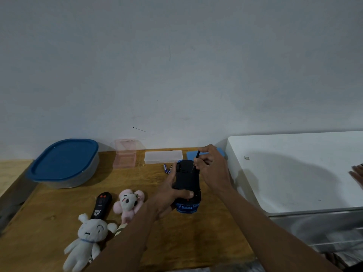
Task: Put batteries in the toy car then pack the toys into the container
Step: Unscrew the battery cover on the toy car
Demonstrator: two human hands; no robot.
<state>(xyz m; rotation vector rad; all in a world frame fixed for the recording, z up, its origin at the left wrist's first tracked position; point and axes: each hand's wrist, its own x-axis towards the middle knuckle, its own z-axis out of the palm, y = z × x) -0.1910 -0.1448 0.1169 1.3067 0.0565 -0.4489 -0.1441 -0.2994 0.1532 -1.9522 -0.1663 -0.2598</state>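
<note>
A blue toy car [187, 185] lies upside down on the wooden table [49, 209], its black underside up. My left hand [169, 195] grips the car around its left side, thumb across the underside. My right hand [211, 165] pinches a thin black screwdriver [197, 156] whose tip touches the far end of the underside. Two small batteries [167, 168] lie just left of the car. A container with a blue lid [64, 161] stands at the back left. A white plush [88, 238], a pink plush [128, 202] and a black remote [101, 205] lie near the front left.
A pink clear box [125, 154] and a clear flat case [163, 156] stand by the wall, with a blue pad [191, 155] behind my right hand. A white appliance top [298, 169] adjoins on the right. Another person's hand [357, 174] shows at the right edge.
</note>
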